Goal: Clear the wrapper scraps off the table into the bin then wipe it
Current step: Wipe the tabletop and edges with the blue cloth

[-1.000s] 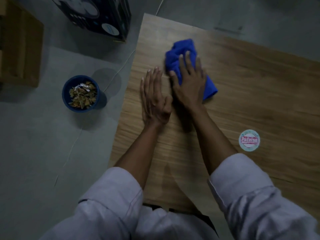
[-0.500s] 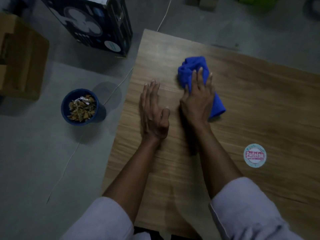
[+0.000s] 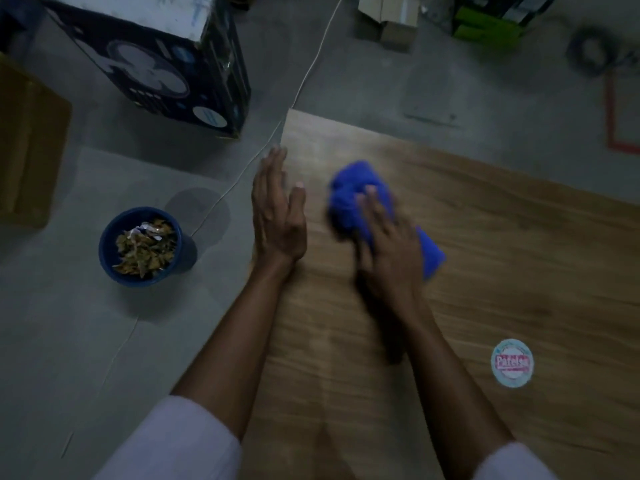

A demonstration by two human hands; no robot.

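Right hand (image 3: 388,258), blurred, presses spread fingers flat on blue cloth (image 3: 349,199) at wooden table's (image 3: 519,254) left part. Left hand (image 3: 277,216) relaxed, fingers straight, empty, at table's left edge. Blue bin (image 3: 104,252) on floor left, wrapper scraps (image 3: 145,251) inside.

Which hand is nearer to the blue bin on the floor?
Left. The left hand is at the table edge on the bin's side; the right hand is farther away, pressing the cloth.
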